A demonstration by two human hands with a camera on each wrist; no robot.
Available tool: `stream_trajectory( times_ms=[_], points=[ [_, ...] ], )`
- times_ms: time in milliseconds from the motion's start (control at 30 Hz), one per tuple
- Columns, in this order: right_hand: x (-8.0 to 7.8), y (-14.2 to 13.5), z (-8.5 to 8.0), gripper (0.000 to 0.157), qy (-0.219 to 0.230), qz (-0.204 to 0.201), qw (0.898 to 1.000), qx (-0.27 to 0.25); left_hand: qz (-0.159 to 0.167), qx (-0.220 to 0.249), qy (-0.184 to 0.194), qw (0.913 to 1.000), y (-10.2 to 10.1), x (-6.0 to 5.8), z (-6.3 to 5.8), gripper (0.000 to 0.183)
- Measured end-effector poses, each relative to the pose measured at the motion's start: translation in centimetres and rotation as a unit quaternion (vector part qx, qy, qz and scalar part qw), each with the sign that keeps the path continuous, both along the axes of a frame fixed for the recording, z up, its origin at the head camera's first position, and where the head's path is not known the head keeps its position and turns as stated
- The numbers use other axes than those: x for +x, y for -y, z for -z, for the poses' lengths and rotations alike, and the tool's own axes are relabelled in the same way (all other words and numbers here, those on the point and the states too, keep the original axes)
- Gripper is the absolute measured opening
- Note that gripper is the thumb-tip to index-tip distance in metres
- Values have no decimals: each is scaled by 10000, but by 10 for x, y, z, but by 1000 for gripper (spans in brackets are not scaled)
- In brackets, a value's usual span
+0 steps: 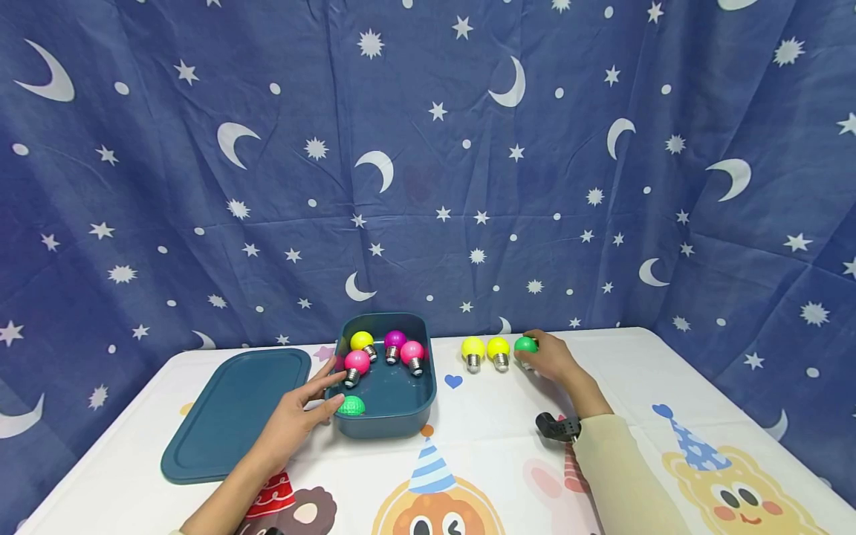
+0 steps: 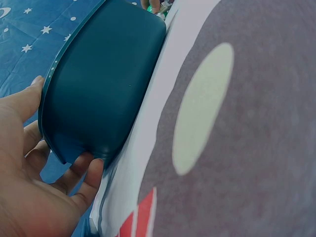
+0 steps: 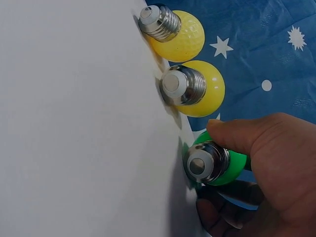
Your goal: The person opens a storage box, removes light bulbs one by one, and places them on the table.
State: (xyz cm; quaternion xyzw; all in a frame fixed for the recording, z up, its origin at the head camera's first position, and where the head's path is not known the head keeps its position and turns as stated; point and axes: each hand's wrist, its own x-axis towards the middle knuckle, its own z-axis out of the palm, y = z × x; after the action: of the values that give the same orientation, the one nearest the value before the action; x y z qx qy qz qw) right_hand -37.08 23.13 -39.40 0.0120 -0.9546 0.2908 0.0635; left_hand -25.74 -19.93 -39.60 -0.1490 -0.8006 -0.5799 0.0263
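At its left wall, the dark teal plastic box (image 1: 384, 427) meets my left hand (image 1: 294, 423), whose loosely spread fingers touch the rim and wall. Inside lie several light bulbs: a yellow bulb (image 1: 362, 341), a purple bulb (image 1: 395, 339), pink bulbs (image 1: 412, 351) and a green bulb (image 1: 351, 406) in the near left corner. My right hand (image 1: 550, 357) pinches another green bulb (image 3: 237, 167) between thumb and fingers at the back of the table, its metal base close to the cloth. Two yellow bulbs (image 1: 472, 348) stand in a row to its left.
A flat teal lid (image 1: 241, 412) lies left of the box, beneath part of my left forearm. The table wears a white cloth (image 1: 495, 431) printed with cartoon animals. Behind its far edge hangs a blue curtain (image 1: 414, 186) with moons and stars.
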Motion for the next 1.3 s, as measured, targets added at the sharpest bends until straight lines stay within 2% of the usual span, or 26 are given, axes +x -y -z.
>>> stream_trajectory(
  times_ms=[1300],
  points=[
    [1,-4,-1,58,9,-50,10000,-29,31,20,8,10000,0,-1,0,47]
  ],
)
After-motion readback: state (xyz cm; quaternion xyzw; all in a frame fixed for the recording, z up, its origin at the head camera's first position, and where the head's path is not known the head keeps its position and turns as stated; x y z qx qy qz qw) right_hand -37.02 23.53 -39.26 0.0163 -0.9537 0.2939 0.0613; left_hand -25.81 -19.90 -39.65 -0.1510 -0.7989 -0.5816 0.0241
